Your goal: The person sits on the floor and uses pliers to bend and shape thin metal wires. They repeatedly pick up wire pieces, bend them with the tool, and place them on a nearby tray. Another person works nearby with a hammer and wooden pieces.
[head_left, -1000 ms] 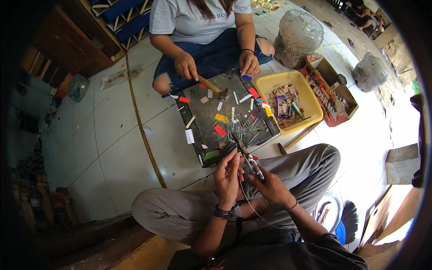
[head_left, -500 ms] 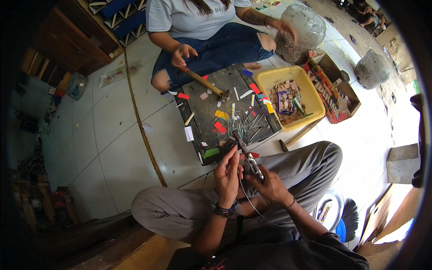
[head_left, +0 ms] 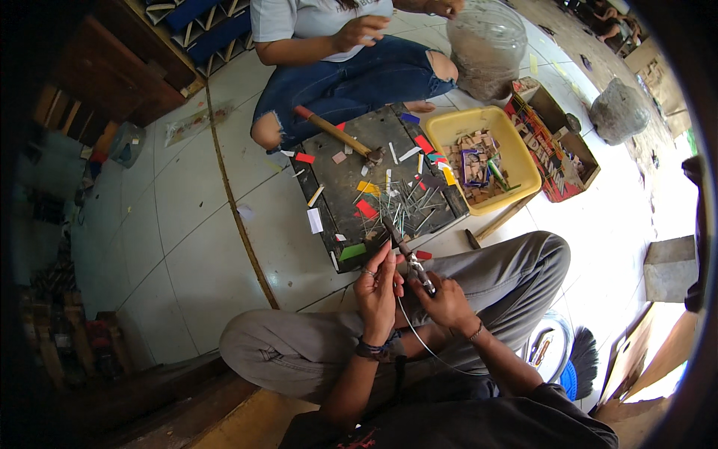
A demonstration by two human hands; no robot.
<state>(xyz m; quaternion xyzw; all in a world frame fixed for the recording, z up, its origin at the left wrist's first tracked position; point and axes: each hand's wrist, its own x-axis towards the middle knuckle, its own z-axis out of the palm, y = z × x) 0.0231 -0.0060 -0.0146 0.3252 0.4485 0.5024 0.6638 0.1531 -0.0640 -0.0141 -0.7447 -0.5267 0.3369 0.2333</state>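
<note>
Pliers [head_left: 410,258]: clenched in right hand [head_left: 447,301] above near edge of dark board [head_left: 340,168]; left hand [head_left: 378,288] fingers pinch thin wire [head_left: 411,329] at the tip. Best kept steady, grip firm.

glossy yellow plastic tray [head_left: 449,129], wooden-handled hammer [head_left: 334,132]

One head-worn fisheye view looks steeply down, near the hands [head_left: 407,288] at 6 o'clock; dark work board [head_left: 378,183] and co-worker toward 12
</note>
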